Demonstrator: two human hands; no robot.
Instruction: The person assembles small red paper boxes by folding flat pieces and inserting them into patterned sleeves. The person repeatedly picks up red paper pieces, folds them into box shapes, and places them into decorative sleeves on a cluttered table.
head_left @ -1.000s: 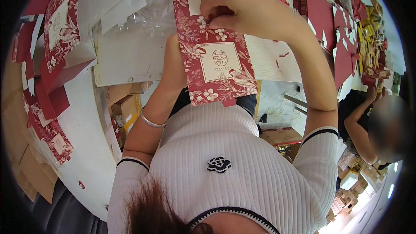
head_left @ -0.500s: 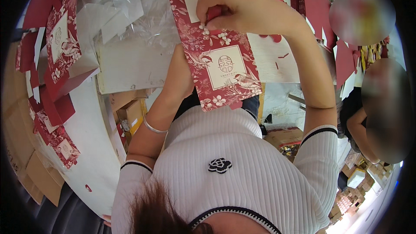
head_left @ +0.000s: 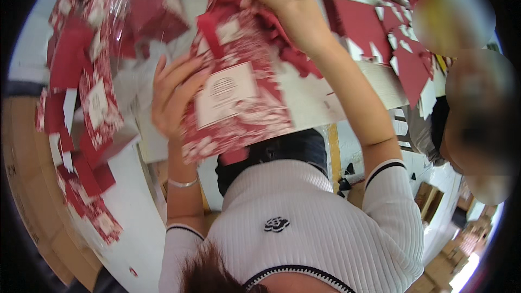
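A red-and-cream printed gift box or bag (head_left: 247,122), folded flat with a cream label panel, lies in front of me and overhangs the table's near edge. From its upper part a short red ribbon loop (head_left: 211,35) sticks up. My left hand (head_left: 176,95) rests at its left edge, fingers spread and stretched over the border. My right hand (head_left: 293,11) is beyond the far end, over a heap of red ribbon pieces (head_left: 287,54). Its thumb and forefinger are apart near the ribbon; motion blurs them slightly.
Printed red boxes (head_left: 97,103) and clear plastic film pile up on the left. Dark red card pieces (head_left: 361,24) with white flaps lie at the right. Another person (head_left: 445,141) sits at the right. Brown cartons (head_left: 38,184) stand at the lower left.
My right hand has left the printed piece and moved away to the ribbon heap. A ribbon loop now stands on the piece, which has shifted left. My left hand's fingers have spread.
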